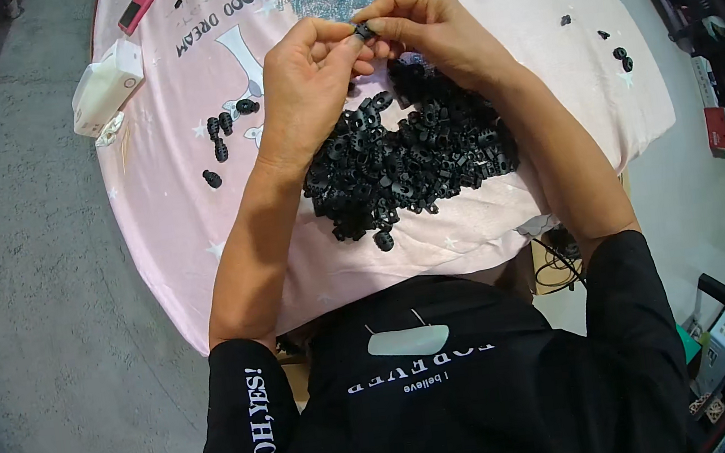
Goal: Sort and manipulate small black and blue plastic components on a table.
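While my left hand (308,79) and right hand (440,31) both pinch one small black plastic fitting (364,31), I'd best keep each grip light, thumbs steady.

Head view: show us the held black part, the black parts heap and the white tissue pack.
Held black part (364,32): head view, its exposed middle.
Black parts heap (398,164): head view, its middle.
White tissue pack (109,84): head view, its middle.

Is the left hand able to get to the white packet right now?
Probably yes: nothing tall stands between the left hand and the white packet near the table's left edge, though that hand is busy with a small black piece.
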The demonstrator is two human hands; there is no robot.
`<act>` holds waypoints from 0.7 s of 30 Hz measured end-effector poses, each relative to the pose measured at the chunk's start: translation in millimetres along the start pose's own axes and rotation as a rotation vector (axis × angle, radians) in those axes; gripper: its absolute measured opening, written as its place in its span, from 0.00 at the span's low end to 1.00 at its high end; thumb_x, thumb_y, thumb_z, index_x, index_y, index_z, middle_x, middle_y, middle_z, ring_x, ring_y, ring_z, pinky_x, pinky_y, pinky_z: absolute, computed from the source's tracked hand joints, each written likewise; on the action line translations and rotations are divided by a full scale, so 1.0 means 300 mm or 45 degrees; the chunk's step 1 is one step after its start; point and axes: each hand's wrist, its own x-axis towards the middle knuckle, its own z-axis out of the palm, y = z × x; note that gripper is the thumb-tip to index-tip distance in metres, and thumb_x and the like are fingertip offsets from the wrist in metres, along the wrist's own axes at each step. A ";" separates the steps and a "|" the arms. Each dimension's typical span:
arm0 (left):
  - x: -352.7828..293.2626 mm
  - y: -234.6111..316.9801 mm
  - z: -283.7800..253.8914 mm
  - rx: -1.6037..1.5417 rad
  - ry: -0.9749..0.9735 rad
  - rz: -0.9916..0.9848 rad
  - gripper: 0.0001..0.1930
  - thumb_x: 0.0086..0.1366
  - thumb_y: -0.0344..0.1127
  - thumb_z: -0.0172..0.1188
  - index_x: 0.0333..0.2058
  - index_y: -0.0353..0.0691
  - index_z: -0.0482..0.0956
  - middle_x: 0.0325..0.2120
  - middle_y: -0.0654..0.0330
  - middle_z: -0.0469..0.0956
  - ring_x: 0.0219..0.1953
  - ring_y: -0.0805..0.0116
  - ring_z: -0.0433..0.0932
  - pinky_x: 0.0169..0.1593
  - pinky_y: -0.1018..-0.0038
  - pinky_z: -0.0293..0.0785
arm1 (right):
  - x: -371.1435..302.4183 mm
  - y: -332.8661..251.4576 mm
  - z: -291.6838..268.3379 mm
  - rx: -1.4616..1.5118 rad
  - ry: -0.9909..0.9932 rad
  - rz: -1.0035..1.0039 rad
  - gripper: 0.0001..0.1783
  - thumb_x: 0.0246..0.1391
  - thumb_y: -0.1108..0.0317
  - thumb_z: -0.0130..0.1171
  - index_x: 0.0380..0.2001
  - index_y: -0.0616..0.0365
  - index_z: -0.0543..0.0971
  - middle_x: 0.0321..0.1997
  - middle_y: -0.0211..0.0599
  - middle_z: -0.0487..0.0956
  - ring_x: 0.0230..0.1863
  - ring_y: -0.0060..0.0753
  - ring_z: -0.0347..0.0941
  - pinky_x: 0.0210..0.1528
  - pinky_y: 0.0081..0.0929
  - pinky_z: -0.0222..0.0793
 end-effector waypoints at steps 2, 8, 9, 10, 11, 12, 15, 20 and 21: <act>-0.001 0.006 -0.008 0.005 -0.021 0.003 0.07 0.66 0.27 0.58 0.40 0.30 0.76 0.28 0.58 0.82 0.29 0.77 0.80 0.33 0.84 0.76 | -0.003 -0.008 -0.002 0.034 -0.009 0.029 0.10 0.62 0.71 0.57 0.43 0.65 0.80 0.32 0.30 0.80 0.31 0.16 0.75 0.37 0.14 0.72; 0.007 0.021 -0.036 0.063 -0.149 0.053 0.10 0.64 0.27 0.62 0.42 0.32 0.76 0.27 0.62 0.80 0.29 0.80 0.78 0.33 0.85 0.74 | -0.003 -0.010 -0.028 0.041 -0.149 0.047 0.15 0.61 0.65 0.60 0.46 0.63 0.77 0.31 0.28 0.79 0.32 0.15 0.73 0.38 0.14 0.70; 0.009 0.020 -0.043 0.075 -0.189 0.087 0.11 0.63 0.27 0.63 0.44 0.32 0.76 0.26 0.64 0.80 0.29 0.80 0.78 0.34 0.85 0.74 | -0.004 -0.013 -0.025 0.056 -0.161 0.049 0.17 0.61 0.64 0.60 0.49 0.62 0.75 0.30 0.27 0.78 0.32 0.15 0.73 0.37 0.14 0.69; 0.007 0.022 -0.050 0.076 -0.189 0.087 0.11 0.63 0.27 0.63 0.44 0.32 0.76 0.26 0.64 0.80 0.29 0.80 0.78 0.34 0.85 0.74 | -0.005 -0.013 -0.023 0.071 -0.173 0.050 0.19 0.60 0.64 0.61 0.51 0.62 0.73 0.29 0.27 0.77 0.31 0.16 0.73 0.36 0.14 0.69; 0.005 0.026 -0.057 0.184 -0.220 0.112 0.12 0.62 0.27 0.64 0.44 0.33 0.77 0.28 0.64 0.80 0.30 0.79 0.78 0.35 0.84 0.75 | -0.003 -0.013 -0.022 0.072 -0.173 0.050 0.19 0.60 0.64 0.61 0.51 0.62 0.73 0.29 0.27 0.77 0.31 0.16 0.73 0.36 0.14 0.69; 0.004 0.029 -0.062 0.290 -0.251 0.139 0.14 0.60 0.28 0.66 0.45 0.34 0.78 0.29 0.64 0.79 0.31 0.79 0.77 0.37 0.82 0.75 | -0.001 -0.013 -0.021 0.087 -0.202 0.052 0.20 0.60 0.65 0.60 0.52 0.62 0.72 0.28 0.27 0.77 0.31 0.16 0.72 0.35 0.14 0.68; 0.016 0.028 -0.073 0.521 -0.292 0.465 0.15 0.58 0.29 0.67 0.44 0.34 0.79 0.33 0.60 0.79 0.34 0.74 0.79 0.40 0.79 0.76 | -0.001 -0.009 -0.021 0.105 -0.259 0.049 0.21 0.61 0.65 0.60 0.54 0.62 0.70 0.27 0.28 0.76 0.29 0.16 0.71 0.33 0.15 0.66; 0.013 0.028 -0.075 0.594 -0.344 0.508 0.15 0.57 0.28 0.66 0.44 0.33 0.79 0.37 0.59 0.77 0.37 0.71 0.78 0.44 0.77 0.75 | -0.002 -0.013 -0.015 0.165 -0.324 0.046 0.21 0.62 0.66 0.59 0.55 0.63 0.70 0.27 0.28 0.75 0.28 0.16 0.70 0.32 0.15 0.65; 0.013 0.027 -0.065 0.578 -0.309 0.549 0.14 0.57 0.32 0.67 0.42 0.34 0.80 0.35 0.55 0.78 0.34 0.68 0.80 0.41 0.76 0.76 | -0.002 -0.013 -0.017 0.170 -0.318 0.060 0.21 0.62 0.66 0.59 0.55 0.63 0.69 0.28 0.28 0.76 0.28 0.16 0.70 0.32 0.14 0.65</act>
